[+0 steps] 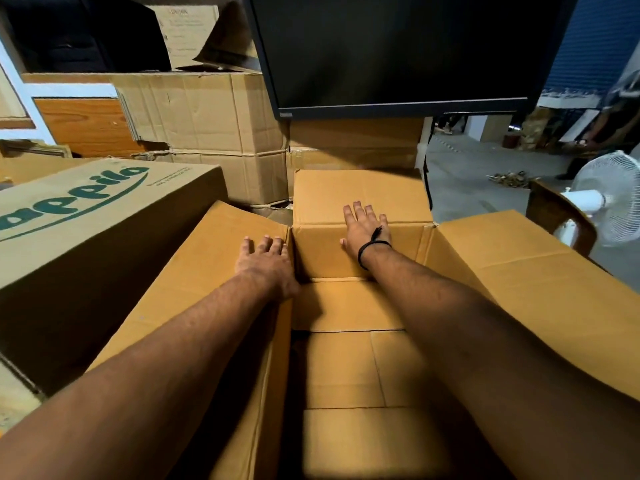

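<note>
An open brown cardboard box point(349, 368) fills the lower middle of the view, its flaps folded outward. My left hand point(265, 263) lies flat with straight fingers on the left flap point(194, 271), close to the far left corner. My right hand point(365, 230) presses flat against the far wall and far flap point(360, 194), fingers straight; a black cord circles its wrist. The right flap point(540, 271) spreads out to the right. Inside the box I see only its bottom flaps.
A printed carton point(86, 216) lies close on the left. Stacked cartons point(207, 126) stand behind. A black monitor screen point(405, 53) hangs above the far flap. At right are a white fan point(609, 199), a wooden chair point(554, 209), open floor and a person point(609, 129).
</note>
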Tool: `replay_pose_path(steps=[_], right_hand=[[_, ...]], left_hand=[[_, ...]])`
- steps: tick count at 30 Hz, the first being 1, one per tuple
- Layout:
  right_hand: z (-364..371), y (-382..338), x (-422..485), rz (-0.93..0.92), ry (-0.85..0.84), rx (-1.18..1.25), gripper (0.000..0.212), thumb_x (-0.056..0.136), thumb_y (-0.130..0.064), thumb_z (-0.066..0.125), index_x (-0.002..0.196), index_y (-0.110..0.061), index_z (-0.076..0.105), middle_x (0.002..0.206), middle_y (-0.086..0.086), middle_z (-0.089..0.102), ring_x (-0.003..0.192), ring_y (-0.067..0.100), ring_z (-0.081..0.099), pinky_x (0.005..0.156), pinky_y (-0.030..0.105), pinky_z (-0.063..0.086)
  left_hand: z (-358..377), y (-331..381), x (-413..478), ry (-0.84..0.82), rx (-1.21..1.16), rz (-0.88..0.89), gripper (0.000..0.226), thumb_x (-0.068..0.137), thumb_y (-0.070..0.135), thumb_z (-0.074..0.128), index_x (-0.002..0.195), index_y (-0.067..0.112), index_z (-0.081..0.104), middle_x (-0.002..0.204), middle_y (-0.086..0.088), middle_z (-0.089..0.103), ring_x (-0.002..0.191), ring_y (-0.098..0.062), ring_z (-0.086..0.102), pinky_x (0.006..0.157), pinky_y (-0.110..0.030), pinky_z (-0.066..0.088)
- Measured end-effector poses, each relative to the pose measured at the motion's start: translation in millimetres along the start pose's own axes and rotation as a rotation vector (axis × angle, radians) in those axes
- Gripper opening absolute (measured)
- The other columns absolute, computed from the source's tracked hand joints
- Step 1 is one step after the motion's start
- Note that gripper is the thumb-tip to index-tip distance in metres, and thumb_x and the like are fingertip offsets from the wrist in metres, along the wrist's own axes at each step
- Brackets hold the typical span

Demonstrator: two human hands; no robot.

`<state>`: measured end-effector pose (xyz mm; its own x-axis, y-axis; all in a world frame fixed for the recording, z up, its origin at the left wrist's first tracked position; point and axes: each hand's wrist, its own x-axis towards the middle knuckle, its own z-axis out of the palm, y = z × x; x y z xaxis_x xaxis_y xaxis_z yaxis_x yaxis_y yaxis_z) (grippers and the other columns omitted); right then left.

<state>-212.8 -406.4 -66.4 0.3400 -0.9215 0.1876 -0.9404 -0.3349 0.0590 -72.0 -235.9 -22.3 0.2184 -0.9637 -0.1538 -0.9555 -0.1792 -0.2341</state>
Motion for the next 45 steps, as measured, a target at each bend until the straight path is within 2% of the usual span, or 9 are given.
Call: replay_pose_path(steps=[6, 12, 18, 23, 29, 37, 45], right_hand=[[11.2, -3.1, -4.5, 0.013, 0.132, -0.076, 0.065, 0.1, -0.036, 0.041, 0.153, -0.02, 0.008, 0.161, 0.007, 0.01, 0.146, 0.029, 0.014, 0.112, 0.051, 0.022], [11.1, -1.4, -10.8, 0.008, 0.137, -0.089, 0.064, 0.099, -0.038, 0.042, 0.152, -0.02, 0.013, 0.159, 0.008, 0.018, 0.145, 0.029, 0.019, 0.11, 0.05, 0.025], [10.6, -2.5, -24.8, 0.015, 0.162, -0.063, 0.051, 0.097, -0.038, 0.044, 0.143, -0.021, 0.032, 0.143, 0.006, 0.044, 0.13, 0.028, 0.039, 0.103, 0.05, 0.03], [4.4, -4.6, -28.6, 0.017, 0.154, -0.035, 0.041, 0.096, -0.036, 0.047, 0.134, -0.022, 0.043, 0.133, 0.004, 0.054, 0.123, 0.027, 0.047, 0.103, 0.049, 0.03], [0.7, -3.0, -19.5, 0.009, 0.097, -0.011, 0.032, 0.094, -0.035, 0.052, 0.124, -0.023, 0.051, 0.126, 0.005, 0.059, 0.118, 0.027, 0.05, 0.099, 0.049, 0.032], [-4.1, -1.7, -1.4, 0.022, 0.013, 0.014, 0.031, 0.095, -0.031, 0.051, 0.125, -0.024, 0.05, 0.128, 0.006, 0.057, 0.119, 0.028, 0.05, 0.098, 0.048, 0.033], [13.6, 5.8, 21.2, 0.031, 0.05, 0.035, 0.04, 0.097, -0.028, 0.048, 0.136, -0.023, 0.042, 0.142, 0.003, 0.047, 0.132, 0.026, 0.039, 0.109, 0.051, 0.024]], left_hand=[[2.1, -3.0, 0.2, 0.013, 0.004, 0.012, 0.08, 0.086, 0.041, 0.042, 0.152, 0.016, 0.003, 0.161, -0.003, -0.005, 0.147, -0.023, -0.008, 0.118, -0.052, -0.004], [3.1, -5.8, -4.4, -0.007, 0.005, 0.029, 0.081, 0.087, 0.041, 0.043, 0.152, 0.016, 0.002, 0.161, -0.004, -0.006, 0.147, -0.024, -0.008, 0.118, -0.05, -0.004], [8.2, -10.9, -13.6, 0.005, -0.018, 0.049, 0.079, 0.088, 0.04, 0.04, 0.152, 0.015, -0.001, 0.16, -0.004, -0.007, 0.147, -0.023, -0.01, 0.118, -0.05, -0.004], [12.9, -14.8, -18.1, 0.023, -0.028, 0.057, 0.078, 0.09, 0.041, 0.039, 0.152, 0.016, -0.002, 0.16, -0.003, -0.008, 0.147, -0.022, -0.01, 0.119, -0.049, -0.005], [12.2, -14.9, -15.5, 0.028, -0.038, 0.066, 0.078, 0.09, 0.041, 0.039, 0.152, 0.016, -0.001, 0.16, -0.003, -0.008, 0.147, -0.023, -0.009, 0.119, -0.049, -0.004], [10.1, -13.4, -1.7, 0.028, -0.064, 0.074, 0.078, 0.09, 0.04, 0.04, 0.152, 0.015, -0.002, 0.16, -0.003, -0.008, 0.147, -0.023, -0.009, 0.119, -0.05, -0.004], [4.3, -7.5, 18.8, 0.04, -0.114, 0.065, 0.081, 0.088, 0.039, 0.046, 0.152, 0.015, 0.003, 0.161, -0.003, -0.003, 0.148, -0.022, -0.006, 0.119, -0.048, -0.004]])
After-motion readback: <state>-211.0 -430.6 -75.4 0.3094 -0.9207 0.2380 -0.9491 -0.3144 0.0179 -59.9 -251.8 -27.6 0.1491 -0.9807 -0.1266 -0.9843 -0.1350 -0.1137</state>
